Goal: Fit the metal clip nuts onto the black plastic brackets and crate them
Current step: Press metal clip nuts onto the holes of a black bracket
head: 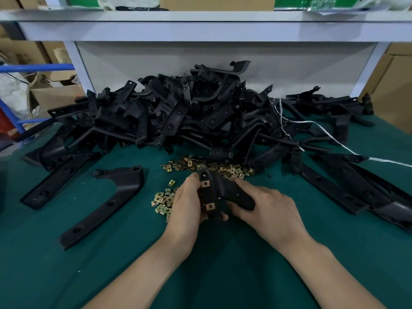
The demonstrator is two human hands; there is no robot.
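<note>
the bracket in hand [225, 194] is held just above the green worktop [223, 275], close in front of the person; two brass-coloured clip nuts [205, 184] sit on its near edge, one above the other. the left hand [187, 206] has its fingers curled round that clipped end; the right hand [267, 206] grips the other arm of the bracket, fingers wrapped over it; neither hand carries a spare nut that i can see. just left of the bracket lies a small pile of loose nuts [163, 201], and just beyond it a wider scatter [209, 166]; further left of it a single bracket [111, 197] lies flat; well beyond it the big heap of brackets [189, 112] is banked against the back panel [223, 63]; no crate shows from here. i'd say the risk is a nut only half pushed on, working itself off when the piece is carried away; a careless swing could also sweep loose nuts off the worktop.
</note>
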